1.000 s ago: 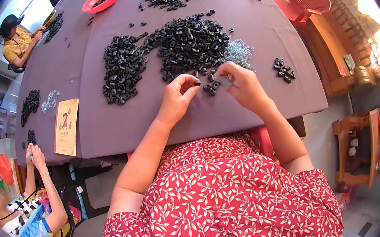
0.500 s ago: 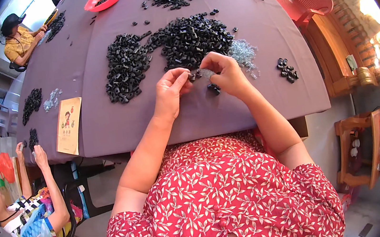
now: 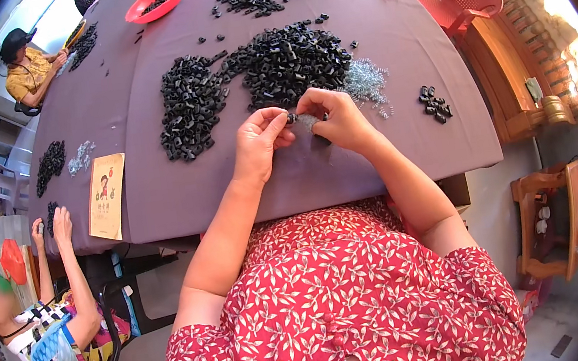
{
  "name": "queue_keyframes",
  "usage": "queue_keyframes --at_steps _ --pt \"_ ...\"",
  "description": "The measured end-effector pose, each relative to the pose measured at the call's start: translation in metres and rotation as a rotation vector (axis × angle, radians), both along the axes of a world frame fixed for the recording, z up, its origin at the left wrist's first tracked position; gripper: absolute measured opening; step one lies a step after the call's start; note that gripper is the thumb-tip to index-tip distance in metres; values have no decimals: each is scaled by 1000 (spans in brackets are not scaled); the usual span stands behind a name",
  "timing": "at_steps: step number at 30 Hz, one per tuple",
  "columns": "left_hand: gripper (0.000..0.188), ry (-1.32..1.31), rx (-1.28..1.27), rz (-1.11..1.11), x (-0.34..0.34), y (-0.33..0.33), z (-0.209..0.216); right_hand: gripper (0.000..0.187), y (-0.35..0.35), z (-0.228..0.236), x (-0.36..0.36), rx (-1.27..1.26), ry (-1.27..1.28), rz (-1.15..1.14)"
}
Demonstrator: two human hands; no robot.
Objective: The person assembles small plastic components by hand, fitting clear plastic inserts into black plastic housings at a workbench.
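Observation:
My left hand (image 3: pixel 259 144) is closed, pinching a small black plastic part (image 3: pixel 291 118) between thumb and fingertips. Close beside it, my right hand (image 3: pixel 341 124) is bent in a pinch around a small clump of silvery springs (image 3: pixel 307 121). The fingertips of both hands almost meet over the near part of the table. Just beyond them lies a big heap of black plastic parts (image 3: pixel 292 63), with a long second heap (image 3: pixel 189 113) to its left. A loose pile of silvery springs (image 3: pixel 365 81) spreads by the right side of the big heap. Another dark piece is partly hidden under my right hand.
The purple-brown tablecloth (image 3: pixel 159 190) also bears a small group of black parts (image 3: pixel 434 104), a booklet (image 3: pixel 107 197), a red bowl (image 3: pixel 156 2) and far heaps. Co-workers sit along the left side, one in a yellow shirt (image 3: pixel 27 80). A red chair (image 3: pixel 462 0) stands at right.
My right hand has shifted slightly left and curled further over the springs. My left hand stays nearly in place with the black part. The near co-worker's hands moved a little.

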State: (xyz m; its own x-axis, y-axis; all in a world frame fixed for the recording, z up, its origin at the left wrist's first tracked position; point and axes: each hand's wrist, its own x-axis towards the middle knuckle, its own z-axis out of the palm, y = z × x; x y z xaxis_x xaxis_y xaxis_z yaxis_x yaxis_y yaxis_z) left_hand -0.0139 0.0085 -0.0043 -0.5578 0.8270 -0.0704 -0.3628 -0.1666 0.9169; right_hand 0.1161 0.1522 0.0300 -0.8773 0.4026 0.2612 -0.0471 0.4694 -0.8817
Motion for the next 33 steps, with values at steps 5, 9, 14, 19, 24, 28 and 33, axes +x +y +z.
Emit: queue_keyframes --at_steps 5,9,14,19,24,28,33 --pt "20 88 -77 -86 8 0 6 24 2 -1 0 112 3 -32" --pt "22 130 -104 -110 8 0 3 24 3 -3 -1 187 32 -5" --pt "23 156 -115 -84 7 0 2 25 1 0 0 236 54 29" --pt "21 202 -134 -71 6 1 2 34 -1 -5 -1 226 70 33" --pt "19 112 -105 -5 5 1 4 46 -4 1 -1 138 62 86" --pt "19 65 -50 50 2 1 -1 50 -3 2 -2 60 112 129" --pt "17 93 -18 153 1 1 5 34 8 -3 0 257 17 -104"
